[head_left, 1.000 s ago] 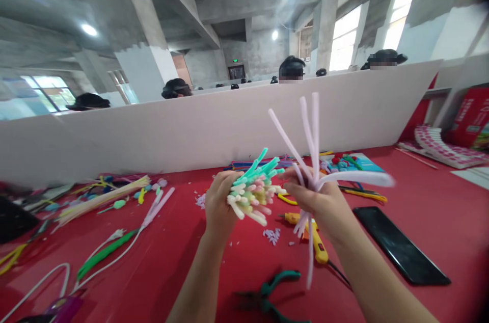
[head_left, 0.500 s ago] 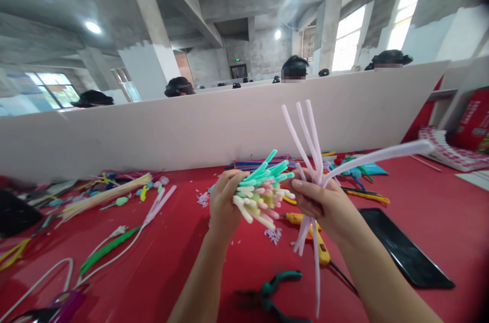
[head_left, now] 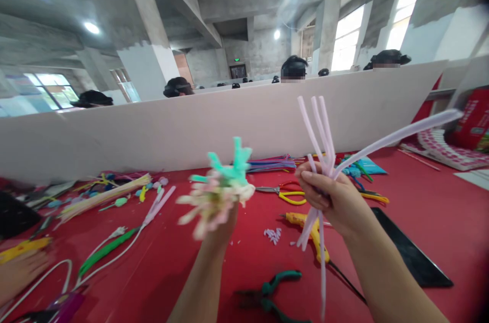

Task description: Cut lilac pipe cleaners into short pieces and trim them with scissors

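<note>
A white partition board (head_left: 214, 124) stands along the far edge of the red table (head_left: 420, 211). Above the table, the right hand (head_left: 336, 200) is clenched around a bunch of pale lilac pipe cleaners (head_left: 323, 129), which fan upward, one bending far to the right, with ends hanging below the fist. Beside it, apart, the left hand (head_left: 221, 229) grasps a blurred bundle of short pastel pipe-cleaner pieces (head_left: 219, 185), teal ones uppermost. On the table lie a black phone (head_left: 416, 262), green-handled pliers (head_left: 273, 292), a yellow glue gun (head_left: 311, 234) and yellow-handled scissors (head_left: 282, 191).
</note>
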{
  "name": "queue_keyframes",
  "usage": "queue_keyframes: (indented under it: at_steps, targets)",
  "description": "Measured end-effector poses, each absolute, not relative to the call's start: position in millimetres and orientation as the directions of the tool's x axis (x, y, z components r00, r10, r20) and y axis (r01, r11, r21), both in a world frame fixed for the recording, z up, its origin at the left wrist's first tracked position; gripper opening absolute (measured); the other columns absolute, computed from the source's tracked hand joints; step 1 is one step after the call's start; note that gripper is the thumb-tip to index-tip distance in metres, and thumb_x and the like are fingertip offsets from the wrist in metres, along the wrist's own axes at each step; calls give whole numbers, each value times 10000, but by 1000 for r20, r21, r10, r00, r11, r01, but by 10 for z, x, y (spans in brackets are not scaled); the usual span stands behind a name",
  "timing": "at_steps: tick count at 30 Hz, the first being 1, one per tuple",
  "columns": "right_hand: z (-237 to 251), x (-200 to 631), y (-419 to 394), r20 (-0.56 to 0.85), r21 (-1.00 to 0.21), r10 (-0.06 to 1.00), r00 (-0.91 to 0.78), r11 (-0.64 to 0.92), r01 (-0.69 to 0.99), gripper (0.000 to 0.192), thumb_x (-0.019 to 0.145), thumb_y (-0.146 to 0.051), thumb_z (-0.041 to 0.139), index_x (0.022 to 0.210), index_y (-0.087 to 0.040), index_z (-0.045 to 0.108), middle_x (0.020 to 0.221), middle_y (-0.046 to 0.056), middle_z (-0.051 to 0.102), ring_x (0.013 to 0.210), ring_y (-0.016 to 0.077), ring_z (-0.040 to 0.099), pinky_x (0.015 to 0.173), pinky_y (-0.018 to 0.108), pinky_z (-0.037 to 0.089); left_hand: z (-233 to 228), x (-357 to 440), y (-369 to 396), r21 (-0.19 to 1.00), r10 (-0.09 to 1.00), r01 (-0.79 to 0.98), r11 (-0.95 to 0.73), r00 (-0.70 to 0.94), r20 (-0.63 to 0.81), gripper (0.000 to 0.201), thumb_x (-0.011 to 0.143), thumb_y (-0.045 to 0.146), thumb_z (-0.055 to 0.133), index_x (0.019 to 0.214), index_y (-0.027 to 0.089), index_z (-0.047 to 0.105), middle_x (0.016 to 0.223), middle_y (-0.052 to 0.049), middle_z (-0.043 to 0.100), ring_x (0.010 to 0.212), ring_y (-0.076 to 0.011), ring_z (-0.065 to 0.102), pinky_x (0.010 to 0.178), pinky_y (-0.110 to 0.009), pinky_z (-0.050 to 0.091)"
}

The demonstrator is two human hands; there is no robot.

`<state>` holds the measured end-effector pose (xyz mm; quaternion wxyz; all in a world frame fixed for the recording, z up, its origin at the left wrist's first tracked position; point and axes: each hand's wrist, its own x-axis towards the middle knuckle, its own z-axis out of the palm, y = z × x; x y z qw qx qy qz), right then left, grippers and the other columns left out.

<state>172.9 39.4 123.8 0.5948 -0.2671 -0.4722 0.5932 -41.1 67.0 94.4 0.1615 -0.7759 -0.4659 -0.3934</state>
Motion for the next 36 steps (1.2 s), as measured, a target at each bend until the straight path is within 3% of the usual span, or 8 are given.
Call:
queue_keyframes:
  at_steps: [4, 8, 10, 16, 23, 26, 31, 36]
  targets:
    - [1309, 1958, 412, 310, -844, 951, -3, 274, -461, 68, 731, -226, 554, 750, -161, 558, 458, -77, 354, 337, 14, 179, 333, 193, 89, 943, -505, 738, 524, 598, 679, -514, -155, 787, 197, 782, 247, 472, 862, 139, 615, 612, -14, 606, 675, -169, 608, 637, -269, 490]
    - [1354, 2154, 425, 332, -809, 939, 88, 332, -486, 52, 734, -202, 532, 716, -159, 555, 508, -60, 400, 342, 9, 194, 336, 197, 82, 801, -510, 966, 947, 888, -56, -317, -367, 276, 183, 703, 299, 589, 750, 122, 581, 412, 61, 481, 337, -88, 469, 339, -175, 372]
    - [1360, 2207, 431, 340, -795, 935, 106, 345, -498, 56, 733, -202, 525, 708, -161, 554, 511, -59, 400, 340, 11, 197, 332, 197, 83, 672, -454, 1084, 937, 975, -321, -140, -211, 73, 183, 642, 241, 655, 740, 110, 572, 470, 35, 547, 391, -102, 534, 384, -182, 428]
    - [1377, 2266, 435, 356, -776, 929, 99, 353, -523, 78, 748, -196, 501, 700, -164, 555, 499, -60, 383, 342, 15, 198, 335, 196, 86, 424, -242, 1387, 863, 997, -506, 0, -72, -43, 79, 678, 134, 608, 700, 121, 534, 629, -23, 627, 603, -119, 634, 629, -224, 523]
    - [1356, 2292, 499, 361, -730, 929, 84, 337, -595, 115, 769, -223, 487, 761, -161, 584, 526, -51, 408, 354, 15, 201, 327, 185, 98, 499, -128, 1307, 835, 993, -540, 103, 103, -55, 179, 752, 145, 527, 926, 123, 561, 1045, -134, 600, 948, -210, 597, 879, -381, 432]
    - [1298, 2131, 559, 338, -697, 941, -31, 229, -679, 195, 788, -299, 457, 780, -163, 597, 551, -39, 434, 360, 22, 214, 321, 179, 129, 624, 0, 967, 873, 922, -442, 205, 387, -20, 279, 813, 278, 471, 1007, 97, 556, 1056, -159, 598, 990, -230, 568, 915, -380, 384]
    - [1087, 1654, 655, 206, -757, 962, -180, 40, -652, 265, 775, -410, 466, 780, -183, 604, 640, -5, 536, 505, 79, 465, 432, 198, 351, 883, 220, 425, 885, 712, -272, 378, 697, -90, 474, 846, 469, 296, 950, 92, 563, 909, -151, 634, 813, -216, 619, 715, -321, 464]
    - [850, 1293, 673, 216, -883, 966, -144, 131, -450, 301, 764, -428, 495, 719, -164, 634, 709, 17, 601, 698, 120, 536, 636, 229, 402, 833, 140, 257, 972, 858, -112, 208, 498, -126, 229, 788, 351, 495, 912, 159, 485, 683, -13, 584, 423, -77, 514, 335, -157, 293]
